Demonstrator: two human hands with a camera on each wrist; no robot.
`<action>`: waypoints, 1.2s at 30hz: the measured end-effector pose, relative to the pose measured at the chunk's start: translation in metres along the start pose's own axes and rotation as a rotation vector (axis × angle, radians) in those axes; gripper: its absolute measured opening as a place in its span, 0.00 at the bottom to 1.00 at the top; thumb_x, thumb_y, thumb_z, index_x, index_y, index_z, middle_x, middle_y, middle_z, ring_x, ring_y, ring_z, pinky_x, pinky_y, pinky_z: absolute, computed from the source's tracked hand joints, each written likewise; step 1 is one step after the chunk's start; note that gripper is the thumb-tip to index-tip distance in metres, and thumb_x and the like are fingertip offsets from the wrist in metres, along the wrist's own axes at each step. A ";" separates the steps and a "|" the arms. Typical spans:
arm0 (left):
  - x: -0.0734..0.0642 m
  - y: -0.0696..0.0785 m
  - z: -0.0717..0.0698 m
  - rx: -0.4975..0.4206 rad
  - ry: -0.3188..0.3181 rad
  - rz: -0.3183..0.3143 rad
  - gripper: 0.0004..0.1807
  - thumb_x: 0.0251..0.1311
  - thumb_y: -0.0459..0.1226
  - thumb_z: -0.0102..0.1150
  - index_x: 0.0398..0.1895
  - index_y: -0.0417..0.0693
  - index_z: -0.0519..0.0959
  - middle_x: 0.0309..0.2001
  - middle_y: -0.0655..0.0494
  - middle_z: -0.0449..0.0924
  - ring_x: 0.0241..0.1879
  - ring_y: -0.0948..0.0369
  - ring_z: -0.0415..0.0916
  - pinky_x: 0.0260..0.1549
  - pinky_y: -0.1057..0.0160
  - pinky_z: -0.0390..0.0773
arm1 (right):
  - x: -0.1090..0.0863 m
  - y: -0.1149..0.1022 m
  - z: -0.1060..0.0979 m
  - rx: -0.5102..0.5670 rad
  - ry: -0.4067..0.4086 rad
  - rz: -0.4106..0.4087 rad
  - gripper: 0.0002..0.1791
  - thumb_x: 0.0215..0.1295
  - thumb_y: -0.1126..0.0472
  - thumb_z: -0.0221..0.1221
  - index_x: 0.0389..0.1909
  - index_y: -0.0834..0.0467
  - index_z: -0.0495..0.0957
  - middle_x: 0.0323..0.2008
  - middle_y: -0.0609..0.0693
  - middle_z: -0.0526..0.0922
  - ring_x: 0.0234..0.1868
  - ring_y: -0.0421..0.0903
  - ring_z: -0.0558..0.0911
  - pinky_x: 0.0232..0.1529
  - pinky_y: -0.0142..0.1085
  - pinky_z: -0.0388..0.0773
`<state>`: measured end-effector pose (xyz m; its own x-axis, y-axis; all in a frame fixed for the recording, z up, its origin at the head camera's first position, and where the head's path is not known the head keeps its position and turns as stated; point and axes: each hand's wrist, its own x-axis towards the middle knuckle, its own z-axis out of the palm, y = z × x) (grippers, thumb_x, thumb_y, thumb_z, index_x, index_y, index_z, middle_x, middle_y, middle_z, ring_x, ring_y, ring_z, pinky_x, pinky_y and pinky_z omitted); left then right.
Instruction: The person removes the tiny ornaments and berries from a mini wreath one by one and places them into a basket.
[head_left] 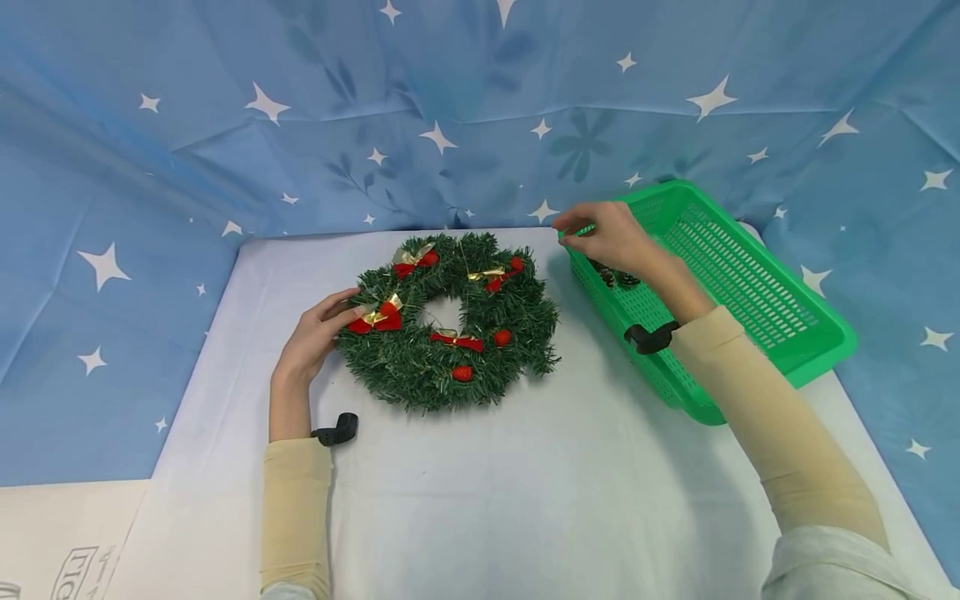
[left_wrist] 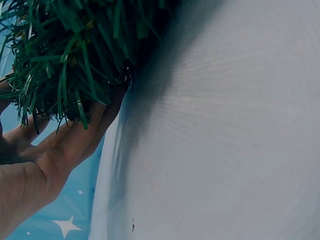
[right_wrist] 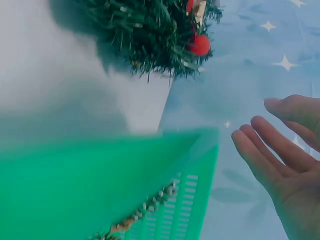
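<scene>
Green artificial foliage made up the wreath (head_left: 483, 310), which lay on the white cloth (head_left: 480, 500) left of the basket, its open centre showing the cloth beneath. Red bows (head_left: 378, 318) with gold ribbon sat round the ring, and red berries (head_left: 462, 373) showed among the needles. The left hand (head_left: 315, 333) gripped the wreath's left edge, thumb on top beside one bow and fingers tucked under the foliage. The right hand (head_left: 611, 237) was released and held nothing; its fingers were gently bent, with a gap between them and the thumb, just beside the far left corner of the green basket (head_left: 750, 275). Pine cones (head_left: 604, 274) lay inside near that corner, partly hidden by the hand and forearm in the head view. Each wrist wore a black camera (head_left: 654, 337), near the cuffs of beige sleeves (head_left: 780, 425). A blue backdrop (head_left: 480, 67) with white stars hung behind the table.
</scene>
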<state>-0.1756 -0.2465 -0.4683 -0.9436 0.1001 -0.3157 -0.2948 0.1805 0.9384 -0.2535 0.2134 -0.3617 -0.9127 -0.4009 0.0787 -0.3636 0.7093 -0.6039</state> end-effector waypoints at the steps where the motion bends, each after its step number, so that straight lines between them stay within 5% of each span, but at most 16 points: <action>1: 0.000 0.000 0.000 0.001 0.001 -0.002 0.38 0.72 0.50 0.61 0.81 0.57 0.60 0.83 0.48 0.50 0.82 0.46 0.44 0.75 0.30 0.45 | 0.002 -0.001 0.002 0.002 -0.006 -0.005 0.15 0.72 0.65 0.62 0.57 0.60 0.84 0.55 0.60 0.86 0.55 0.57 0.85 0.52 0.52 0.82; 19: -0.001 0.000 -0.001 0.003 0.002 0.001 0.37 0.73 0.49 0.61 0.81 0.57 0.61 0.83 0.48 0.49 0.82 0.46 0.44 0.74 0.30 0.46 | 0.027 -0.015 0.042 -0.001 -0.152 -0.041 0.16 0.70 0.69 0.62 0.57 0.64 0.83 0.54 0.63 0.86 0.53 0.58 0.86 0.48 0.52 0.83; 36: -0.003 0.001 0.000 -0.002 0.003 0.008 0.37 0.72 0.49 0.61 0.81 0.56 0.62 0.83 0.47 0.49 0.82 0.45 0.44 0.74 0.29 0.44 | 0.031 -0.015 0.062 -0.064 -0.164 -0.066 0.14 0.68 0.71 0.65 0.53 0.63 0.86 0.49 0.60 0.88 0.46 0.56 0.87 0.41 0.47 0.84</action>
<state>-0.1735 -0.2470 -0.4667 -0.9464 0.0982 -0.3078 -0.2877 0.1779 0.9411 -0.2652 0.1545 -0.3990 -0.8457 -0.5333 -0.0171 -0.4376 0.7116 -0.5497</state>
